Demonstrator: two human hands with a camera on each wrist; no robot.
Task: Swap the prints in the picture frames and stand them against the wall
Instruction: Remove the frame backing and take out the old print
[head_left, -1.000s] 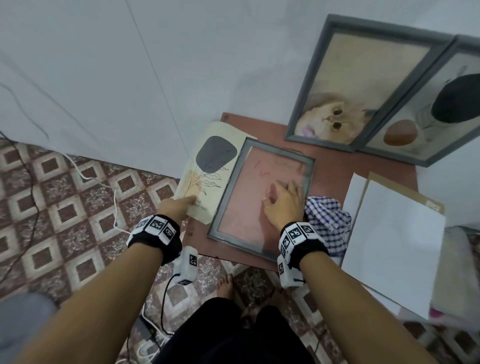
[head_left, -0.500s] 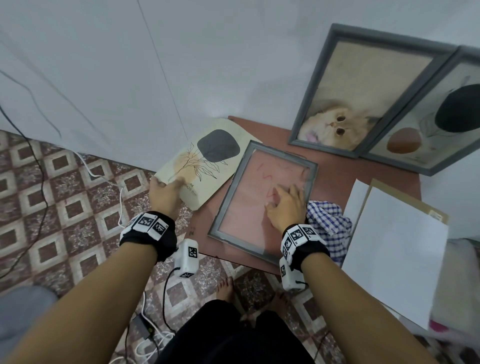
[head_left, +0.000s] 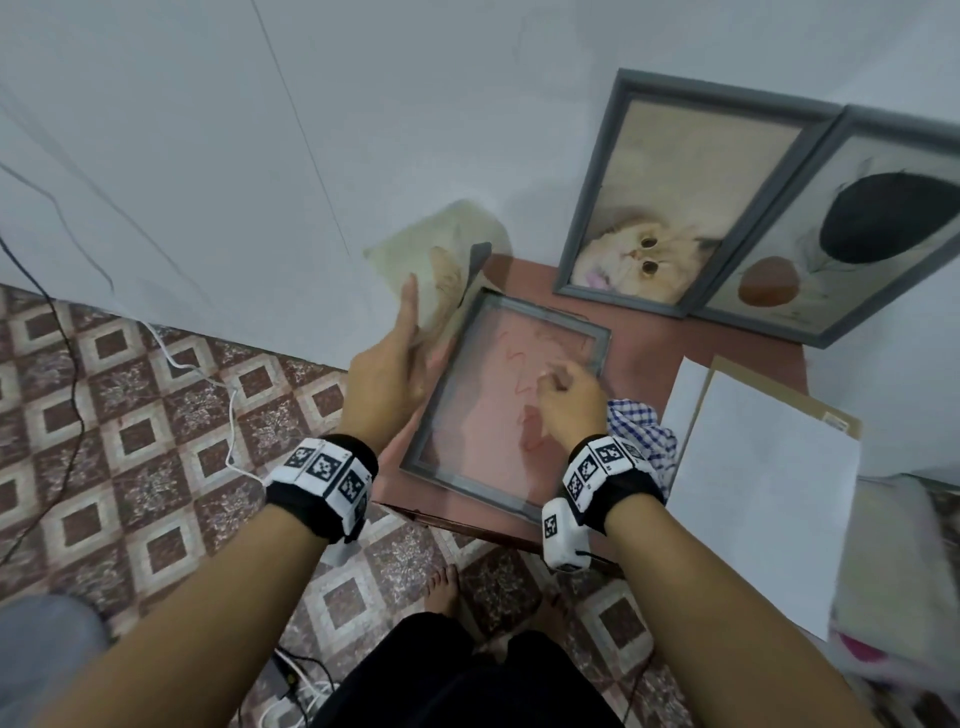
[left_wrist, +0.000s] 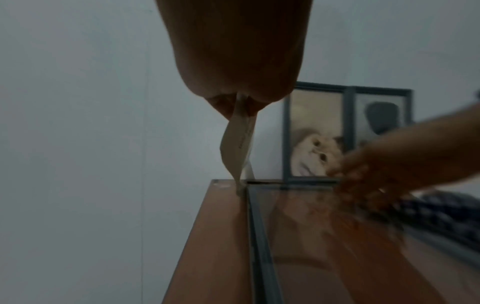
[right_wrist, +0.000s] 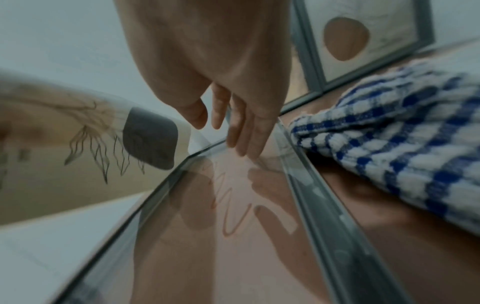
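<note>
An empty grey frame (head_left: 600, 338) with bare glass lies flat on the low brown table (head_left: 654, 358). My left hand (head_left: 402, 338) pinches the loose leaf-and-dark-blob print (head_left: 441, 260) and holds it up on edge at the frame's left side. In the left wrist view the print (left_wrist: 239, 144) hangs from my fingers and its lower corner touches the table by the frame's rail (left_wrist: 259, 236). My right hand (head_left: 563, 389) rests with straight fingers (right_wrist: 244, 133) on the glass near the frame's right rail (right_wrist: 324, 205). The print (right_wrist: 91, 148) shows at left there.
Two filled grey frames lean on the wall at the back: a cat picture (head_left: 670, 208) and an abstract print (head_left: 857, 234). A blue checked cloth (head_left: 644, 431) lies right of the flat frame. White sheets and a backing board (head_left: 763, 483) lie further right. Cables (head_left: 228, 415) cross the tiled floor.
My left hand has lifted the print from lying flat over the table's left edge to standing on edge beside the frame. My right hand has slid a little further up the glass.
</note>
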